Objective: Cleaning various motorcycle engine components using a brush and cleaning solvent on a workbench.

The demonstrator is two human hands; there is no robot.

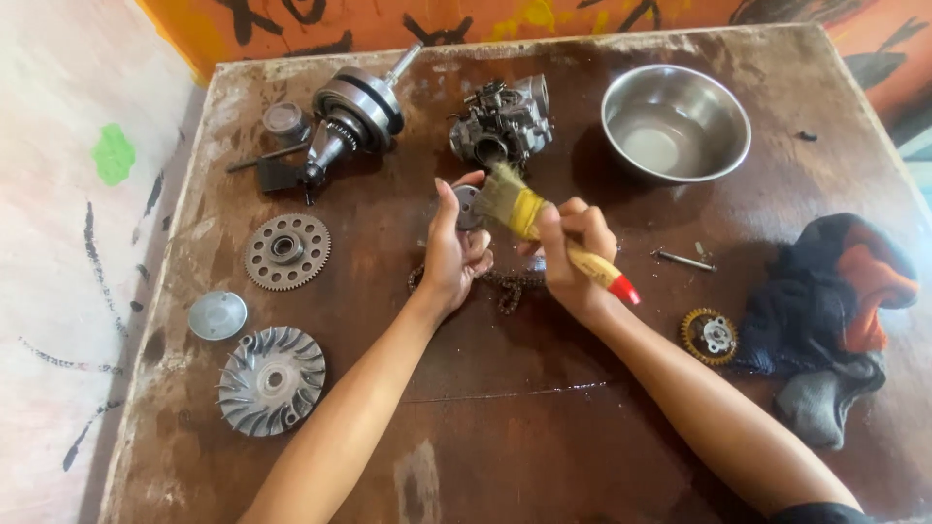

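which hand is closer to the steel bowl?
Right. The right hand, gripping the paintbrush, sits below-left of the steel bowl; the left hand, holding a small round part, is farther left.

Chain (505,286) partly behind hands

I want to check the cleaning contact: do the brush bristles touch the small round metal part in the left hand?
Touching. The head view shows the brush bristles overlapping the small round part in the left hand, with no gap.
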